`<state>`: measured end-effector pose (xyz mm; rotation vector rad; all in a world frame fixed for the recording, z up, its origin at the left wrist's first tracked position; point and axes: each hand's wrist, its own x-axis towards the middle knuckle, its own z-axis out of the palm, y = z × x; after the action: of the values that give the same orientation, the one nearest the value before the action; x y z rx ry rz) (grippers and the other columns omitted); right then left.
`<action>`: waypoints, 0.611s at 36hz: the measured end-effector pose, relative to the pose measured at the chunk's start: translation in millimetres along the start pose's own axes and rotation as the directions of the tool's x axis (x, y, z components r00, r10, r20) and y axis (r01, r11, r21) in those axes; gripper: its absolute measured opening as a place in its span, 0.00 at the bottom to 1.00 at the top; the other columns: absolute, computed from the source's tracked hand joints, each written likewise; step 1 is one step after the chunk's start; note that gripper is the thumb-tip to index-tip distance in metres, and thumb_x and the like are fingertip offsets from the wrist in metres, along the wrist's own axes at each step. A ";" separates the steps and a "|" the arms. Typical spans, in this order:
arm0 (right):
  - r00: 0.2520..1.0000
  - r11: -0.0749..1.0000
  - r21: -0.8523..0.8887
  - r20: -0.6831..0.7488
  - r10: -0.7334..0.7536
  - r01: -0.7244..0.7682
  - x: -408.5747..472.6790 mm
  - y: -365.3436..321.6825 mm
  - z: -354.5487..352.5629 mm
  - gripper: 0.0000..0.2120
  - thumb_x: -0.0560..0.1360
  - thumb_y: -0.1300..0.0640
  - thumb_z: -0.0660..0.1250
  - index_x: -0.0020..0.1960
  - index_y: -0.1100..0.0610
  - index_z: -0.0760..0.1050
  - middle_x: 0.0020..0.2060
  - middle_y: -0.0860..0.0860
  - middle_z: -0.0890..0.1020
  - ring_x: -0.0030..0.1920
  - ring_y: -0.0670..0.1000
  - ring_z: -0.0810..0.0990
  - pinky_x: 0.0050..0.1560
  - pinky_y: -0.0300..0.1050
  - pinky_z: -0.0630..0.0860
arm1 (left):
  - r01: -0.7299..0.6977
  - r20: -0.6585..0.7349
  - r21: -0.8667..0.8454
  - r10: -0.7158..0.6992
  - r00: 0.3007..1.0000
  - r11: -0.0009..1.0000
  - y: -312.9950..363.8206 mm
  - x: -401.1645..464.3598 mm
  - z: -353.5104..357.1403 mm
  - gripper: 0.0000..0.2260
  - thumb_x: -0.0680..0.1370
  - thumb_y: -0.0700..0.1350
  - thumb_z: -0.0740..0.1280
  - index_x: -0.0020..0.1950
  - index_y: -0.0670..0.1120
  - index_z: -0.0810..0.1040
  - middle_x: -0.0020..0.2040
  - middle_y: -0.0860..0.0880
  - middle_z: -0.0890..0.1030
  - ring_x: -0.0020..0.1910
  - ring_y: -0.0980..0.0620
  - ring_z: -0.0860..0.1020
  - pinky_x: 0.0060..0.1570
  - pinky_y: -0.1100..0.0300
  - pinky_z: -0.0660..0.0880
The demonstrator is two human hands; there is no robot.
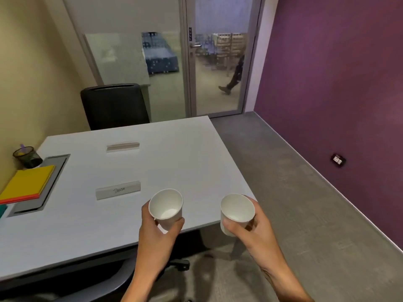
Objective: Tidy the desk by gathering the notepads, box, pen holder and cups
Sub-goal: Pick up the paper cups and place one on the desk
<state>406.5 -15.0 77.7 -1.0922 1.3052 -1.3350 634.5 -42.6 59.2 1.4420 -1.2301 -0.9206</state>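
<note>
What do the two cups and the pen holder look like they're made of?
Cups, in the left hand and right hand: left cup and right cup look like matte white paper, thin-walled with rolled rims. Pen holder: apparently black wire mesh, since contents show through.

A white desk (152, 171) stood on grey carpet (294, 192). A black chair (114, 105) sat at its far edge, a purple wall (338, 73) rose on the right, and a glass door (218, 73) stood beyond.
</note>
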 end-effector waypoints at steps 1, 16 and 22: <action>1.000 1.000 -0.006 -0.003 0.006 -0.006 5.9 3.1 -2.6 0.34 0.60 0.44 0.82 0.64 0.41 0.76 0.57 0.42 0.84 0.57 0.44 0.83 0.52 0.39 0.80 | 0.006 -0.002 0.002 -0.006 1.000 1.000 -1.5 3.7 6.4 0.31 0.70 0.44 0.78 0.58 0.73 0.64 0.53 0.73 0.75 0.54 0.72 0.74 0.47 0.67 0.70; 1.000 0.999 -0.030 0.009 0.016 -0.016 129.4 15.8 -17.9 0.28 0.60 0.49 0.83 0.57 0.36 0.80 0.53 0.45 0.86 0.52 0.44 0.85 0.45 0.36 0.81 | 0.051 0.013 -0.009 -0.051 0.999 0.999 -18.4 100.4 77.9 0.33 0.68 0.43 0.79 0.66 0.62 0.66 0.59 0.61 0.77 0.58 0.57 0.77 0.49 0.66 0.71; 0.998 0.999 -0.036 0.051 0.040 -0.038 184.9 19.4 -19.2 0.29 0.58 0.50 0.83 0.57 0.39 0.80 0.52 0.46 0.86 0.52 0.46 0.85 0.45 0.39 0.81 | 0.024 0.012 0.004 -0.024 1.000 1.000 -9.1 145.8 96.9 0.33 0.69 0.38 0.78 0.64 0.62 0.66 0.57 0.61 0.77 0.55 0.67 0.75 0.46 0.70 0.70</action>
<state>358.6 -194.2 54.8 -1.1127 1.3104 -1.2515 572.9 -205.0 36.0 1.4589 -1.2267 -0.9453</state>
